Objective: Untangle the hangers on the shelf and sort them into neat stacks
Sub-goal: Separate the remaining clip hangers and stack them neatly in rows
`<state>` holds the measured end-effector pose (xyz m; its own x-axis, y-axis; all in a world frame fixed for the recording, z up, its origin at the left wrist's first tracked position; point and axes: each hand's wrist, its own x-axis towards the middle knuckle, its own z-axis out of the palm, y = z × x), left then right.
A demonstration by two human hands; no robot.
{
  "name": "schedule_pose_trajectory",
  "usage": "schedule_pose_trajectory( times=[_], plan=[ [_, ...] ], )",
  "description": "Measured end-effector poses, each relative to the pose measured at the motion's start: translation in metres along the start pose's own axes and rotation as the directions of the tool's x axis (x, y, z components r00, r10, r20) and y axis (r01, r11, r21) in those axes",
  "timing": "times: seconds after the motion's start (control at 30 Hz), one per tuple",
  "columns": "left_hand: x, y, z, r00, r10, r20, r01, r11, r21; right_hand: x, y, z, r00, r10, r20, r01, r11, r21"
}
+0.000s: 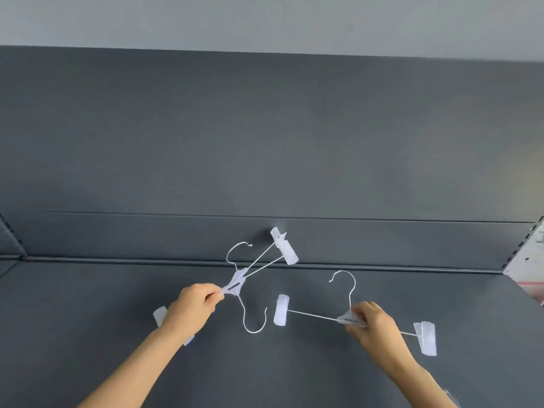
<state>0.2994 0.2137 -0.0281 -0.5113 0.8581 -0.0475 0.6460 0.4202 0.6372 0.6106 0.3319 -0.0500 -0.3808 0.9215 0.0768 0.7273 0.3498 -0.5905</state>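
Two white clip hangers overlap at their centre pieces above the dark grey shelf; one hook points up, the other down. My left hand pinches them at the centre piece. Their far clips lean against the back panel; near clips are partly hidden behind my wrist. My right hand grips the centre of a third clip hanger, which is apart from the other two, its hook up and a clip at each end.
The shelf's grey back panel rises behind. Slotted uprights stand at both sides. Pinkish and white items sit past the right upright.
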Motion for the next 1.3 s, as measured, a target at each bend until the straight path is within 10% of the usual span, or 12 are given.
schedule_pose_trajectory(
  times=[1.3],
  plan=[
    [-0.120,-0.365,-0.356,0.889,-0.282,-0.361,0.179,0.939,-0.293,-0.077,-0.471,0.272,0.914,-0.389,0.118,0.341,0.892,0.298]
  ],
)
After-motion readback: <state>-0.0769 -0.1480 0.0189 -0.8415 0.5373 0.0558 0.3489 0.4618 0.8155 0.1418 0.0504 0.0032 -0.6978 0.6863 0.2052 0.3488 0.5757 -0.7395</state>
